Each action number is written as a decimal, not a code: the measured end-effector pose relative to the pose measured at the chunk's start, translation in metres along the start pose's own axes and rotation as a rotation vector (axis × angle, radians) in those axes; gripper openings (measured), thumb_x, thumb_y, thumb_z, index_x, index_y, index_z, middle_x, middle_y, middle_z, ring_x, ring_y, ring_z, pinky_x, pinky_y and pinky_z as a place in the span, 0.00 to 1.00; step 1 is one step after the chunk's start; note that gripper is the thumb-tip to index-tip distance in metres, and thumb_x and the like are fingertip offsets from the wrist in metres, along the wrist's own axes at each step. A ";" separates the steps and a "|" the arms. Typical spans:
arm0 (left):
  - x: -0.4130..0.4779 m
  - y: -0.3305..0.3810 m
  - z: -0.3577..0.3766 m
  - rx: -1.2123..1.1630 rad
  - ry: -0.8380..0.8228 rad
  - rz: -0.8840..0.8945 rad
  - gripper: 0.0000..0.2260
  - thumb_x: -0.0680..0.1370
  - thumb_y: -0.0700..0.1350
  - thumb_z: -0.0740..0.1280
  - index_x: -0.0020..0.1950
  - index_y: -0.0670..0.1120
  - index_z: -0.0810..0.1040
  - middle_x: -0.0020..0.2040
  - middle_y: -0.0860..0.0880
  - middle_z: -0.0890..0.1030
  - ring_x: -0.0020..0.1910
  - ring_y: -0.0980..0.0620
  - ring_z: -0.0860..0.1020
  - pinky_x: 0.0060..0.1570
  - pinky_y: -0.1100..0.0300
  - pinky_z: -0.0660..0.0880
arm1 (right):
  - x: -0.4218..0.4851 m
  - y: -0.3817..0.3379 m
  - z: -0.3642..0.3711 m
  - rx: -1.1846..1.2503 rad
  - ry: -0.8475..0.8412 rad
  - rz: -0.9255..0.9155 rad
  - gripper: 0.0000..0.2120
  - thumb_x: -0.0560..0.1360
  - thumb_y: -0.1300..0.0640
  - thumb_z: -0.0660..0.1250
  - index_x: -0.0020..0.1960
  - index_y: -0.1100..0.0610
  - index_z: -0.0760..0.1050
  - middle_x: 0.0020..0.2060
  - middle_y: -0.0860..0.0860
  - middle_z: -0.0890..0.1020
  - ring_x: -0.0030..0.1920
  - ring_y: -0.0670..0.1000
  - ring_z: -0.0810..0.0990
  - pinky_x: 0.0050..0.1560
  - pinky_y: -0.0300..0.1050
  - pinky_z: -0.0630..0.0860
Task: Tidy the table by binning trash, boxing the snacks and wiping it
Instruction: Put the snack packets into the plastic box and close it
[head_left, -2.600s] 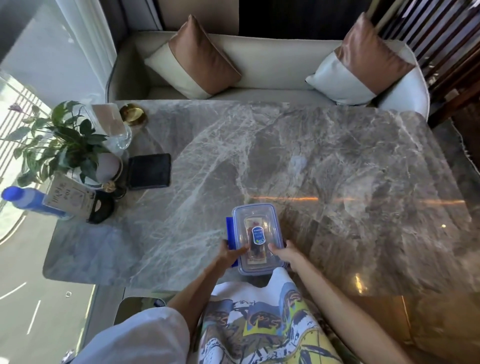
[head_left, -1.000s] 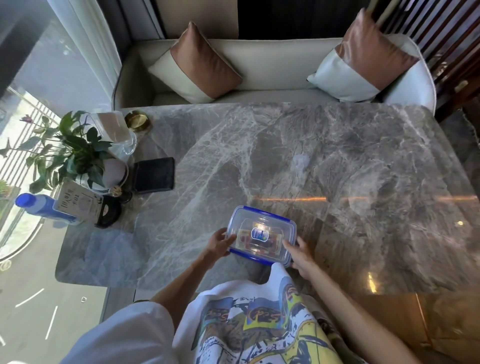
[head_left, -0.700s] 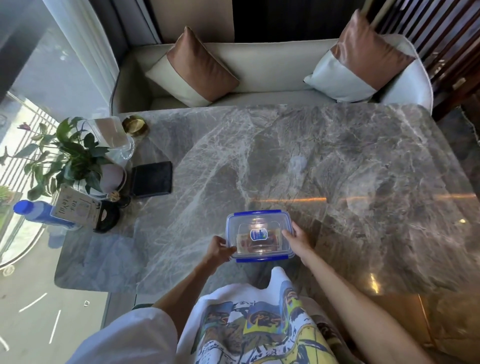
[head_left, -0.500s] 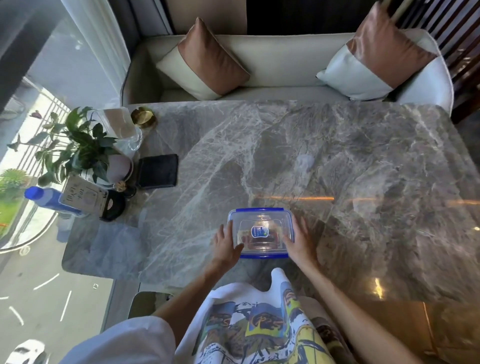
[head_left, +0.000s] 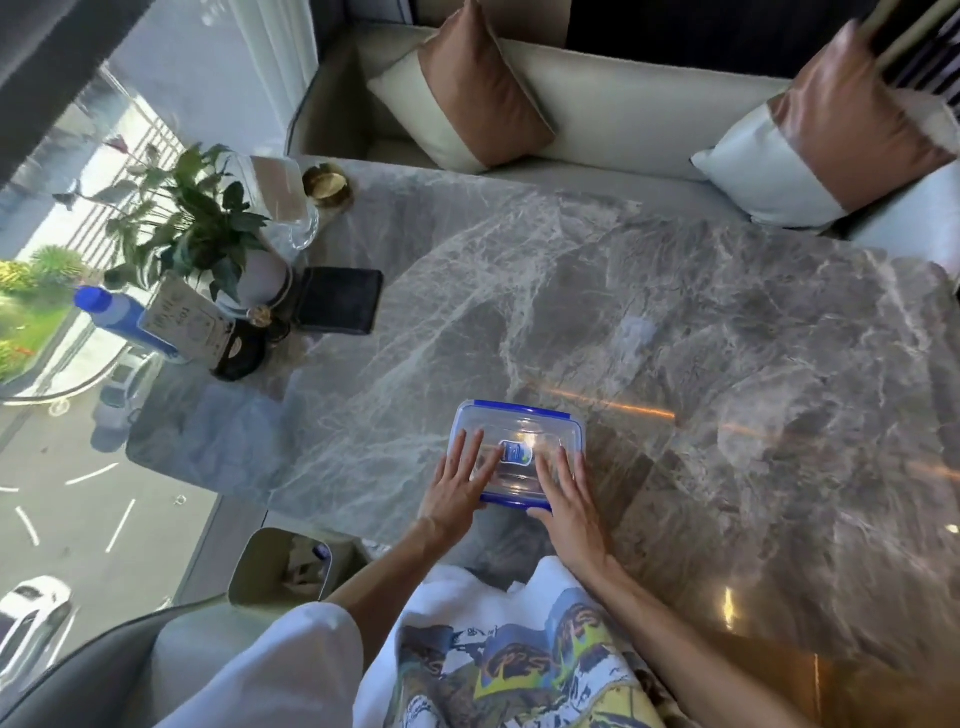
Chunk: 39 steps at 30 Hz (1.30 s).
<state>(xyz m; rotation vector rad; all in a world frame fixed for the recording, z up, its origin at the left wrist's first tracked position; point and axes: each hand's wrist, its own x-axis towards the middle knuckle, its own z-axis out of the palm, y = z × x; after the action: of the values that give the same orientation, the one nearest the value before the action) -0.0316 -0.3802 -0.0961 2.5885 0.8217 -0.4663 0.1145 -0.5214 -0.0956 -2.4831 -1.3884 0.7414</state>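
Note:
A clear plastic snack box (head_left: 519, 418) with a blue-rimmed lid lies flat on the grey marble table (head_left: 675, 312), close to the near edge in front of me. A blue label shows in the middle of its lid. My left hand (head_left: 457, 488) lies flat on the left half of the lid, fingers spread. My right hand (head_left: 571, 499) lies flat on the right half, with its heel over the near rim. Neither hand curls around the box. What is inside the box is blurred by glare.
At the table's left end stand a potted plant (head_left: 192, 228), a glass jar (head_left: 285, 208), a gold dish (head_left: 326, 184), a blue bottle (head_left: 114, 312), a card and a flat black item (head_left: 340, 300). A bin (head_left: 280, 566) sits below the near left edge. A sofa with two cushions lies beyond.
The box has been turned from lengthwise to crosswise and set flat. Both hands have moved from gripping its sides to lying on top of the lid.

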 end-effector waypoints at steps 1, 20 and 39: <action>-0.003 -0.005 -0.001 -0.024 0.018 -0.014 0.41 0.79 0.43 0.64 0.77 0.56 0.35 0.78 0.46 0.34 0.76 0.42 0.33 0.77 0.43 0.48 | 0.004 -0.006 0.001 0.002 -0.004 -0.004 0.43 0.72 0.52 0.72 0.77 0.51 0.48 0.77 0.51 0.48 0.76 0.55 0.39 0.75 0.52 0.51; -0.156 -0.342 -0.060 -0.119 0.129 -0.492 0.39 0.73 0.31 0.61 0.77 0.57 0.50 0.80 0.50 0.42 0.79 0.46 0.40 0.75 0.40 0.52 | 0.083 -0.379 0.138 -0.149 -0.219 -0.306 0.36 0.78 0.62 0.61 0.78 0.53 0.42 0.78 0.57 0.41 0.76 0.61 0.34 0.78 0.53 0.49; -0.163 -0.426 -0.067 -0.251 0.062 -0.412 0.41 0.74 0.55 0.67 0.78 0.59 0.42 0.79 0.47 0.37 0.77 0.45 0.34 0.72 0.41 0.31 | 0.118 -0.437 0.131 -0.400 -0.262 -0.386 0.35 0.78 0.45 0.61 0.78 0.46 0.45 0.78 0.55 0.46 0.77 0.60 0.42 0.75 0.57 0.58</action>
<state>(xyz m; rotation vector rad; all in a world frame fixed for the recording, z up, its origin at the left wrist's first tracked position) -0.4022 -0.1061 -0.0791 2.2138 1.3524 -0.3685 -0.2254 -0.1959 -0.0687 -2.3199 -2.2223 0.7833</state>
